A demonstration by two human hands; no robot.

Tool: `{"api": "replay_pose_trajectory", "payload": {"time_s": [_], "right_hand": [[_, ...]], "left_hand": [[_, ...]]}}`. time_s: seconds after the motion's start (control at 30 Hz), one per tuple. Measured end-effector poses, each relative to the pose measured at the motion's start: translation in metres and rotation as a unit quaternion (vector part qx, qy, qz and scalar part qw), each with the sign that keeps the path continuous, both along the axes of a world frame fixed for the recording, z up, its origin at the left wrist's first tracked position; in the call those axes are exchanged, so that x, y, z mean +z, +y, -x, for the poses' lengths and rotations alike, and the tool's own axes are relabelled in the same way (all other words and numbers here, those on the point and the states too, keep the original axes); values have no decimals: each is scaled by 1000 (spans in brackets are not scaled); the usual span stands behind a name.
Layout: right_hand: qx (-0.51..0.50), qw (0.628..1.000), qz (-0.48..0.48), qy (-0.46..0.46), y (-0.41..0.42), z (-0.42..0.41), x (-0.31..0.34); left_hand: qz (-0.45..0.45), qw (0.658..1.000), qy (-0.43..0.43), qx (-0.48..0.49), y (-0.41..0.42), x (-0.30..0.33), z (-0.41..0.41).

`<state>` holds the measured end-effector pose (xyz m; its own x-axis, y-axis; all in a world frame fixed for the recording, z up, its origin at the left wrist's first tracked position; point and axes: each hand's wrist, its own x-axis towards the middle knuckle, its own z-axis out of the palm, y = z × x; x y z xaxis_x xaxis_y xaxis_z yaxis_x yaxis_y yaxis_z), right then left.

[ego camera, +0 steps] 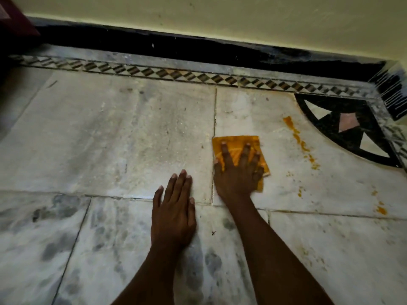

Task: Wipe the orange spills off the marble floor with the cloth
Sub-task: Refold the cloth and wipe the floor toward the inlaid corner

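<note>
A folded orange-yellow cloth (236, 143) lies flat on the white marble floor (110, 139). My right hand (239, 172) presses down on it with spread, straight fingers. My left hand (174, 208) rests flat on the bare marble just left of the cloth, fingers straight. A streak of orange spill (296, 135) runs diagonally to the right of the cloth, ending in a blob (315, 165). Smaller orange spots (299, 192) and a patch (381, 209) lie further right and nearer me.
A patterned inlay border (176, 73) and a black skirting (176, 47) run along the cream wall (220, 16) ahead. A black quarter-circle inlay (343, 126) fills the right corner. Grey smudges (55, 245) mark the tiles at lower left.
</note>
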<state>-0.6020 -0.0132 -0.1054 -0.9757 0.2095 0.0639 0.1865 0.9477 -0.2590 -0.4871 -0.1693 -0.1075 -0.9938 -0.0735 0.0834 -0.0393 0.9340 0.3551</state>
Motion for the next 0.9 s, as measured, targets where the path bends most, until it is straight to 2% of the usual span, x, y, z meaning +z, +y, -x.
{"api": "replay_pose_trajectory", "payload": {"time_s": [0.1, 0.17, 0.23, 0.3, 0.37, 0.4, 0.47, 0.53, 0.6, 0.67, 0.7, 0.77, 0.83, 0.9], "right_hand": [[164, 985, -55, -14, 18, -51, 14], [195, 979, -60, -26, 50, -84, 20], [148, 986, -67, -39, 72, -71, 17], [36, 997, -56, -30, 65, -28, 15], [-44, 998, 0, -38, 32, 24, 13], [-50, 997, 28, -52, 13, 46, 12], [11, 997, 33, -64, -21, 66, 9], [137, 989, -16, -51, -27, 51, 8], [250, 967, -46, -23, -3, 13, 13], [273, 959, -66, -22, 45, -21, 16], [248, 966, -67, -25, 64, -26, 16], [138, 987, -74, -40, 80, -8, 16], [3, 998, -57, -41, 55, 32, 16], [-73, 995, 12, -66, 14, 77, 18]], "left_hand": [[-8, 1000, 0, 6, 2, 3, -1], [-17, 1000, -2, 1, 1, 3, -1], [-21, 1000, -3, 5, 0, 0, -1], [-21, 1000, -4, 3, 1, -1, 0], [-17, 1000, 5, 6, 0, -2, -1], [-17, 1000, 8, 8, 0, -1, -1], [-16, 1000, 11, 7, 0, 0, -1], [-16, 1000, 10, 8, 0, 2, -1], [-18, 1000, 12, 15, 0, 4, 0], [-23, 1000, 9, 13, 2, 5, 0], [-24, 1000, 6, 12, 1, 3, -1], [-27, 1000, -2, 9, 3, 2, -1], [-25, 1000, -5, 7, 4, 4, 0], [-25, 1000, -7, 6, 5, 4, 1]]}}
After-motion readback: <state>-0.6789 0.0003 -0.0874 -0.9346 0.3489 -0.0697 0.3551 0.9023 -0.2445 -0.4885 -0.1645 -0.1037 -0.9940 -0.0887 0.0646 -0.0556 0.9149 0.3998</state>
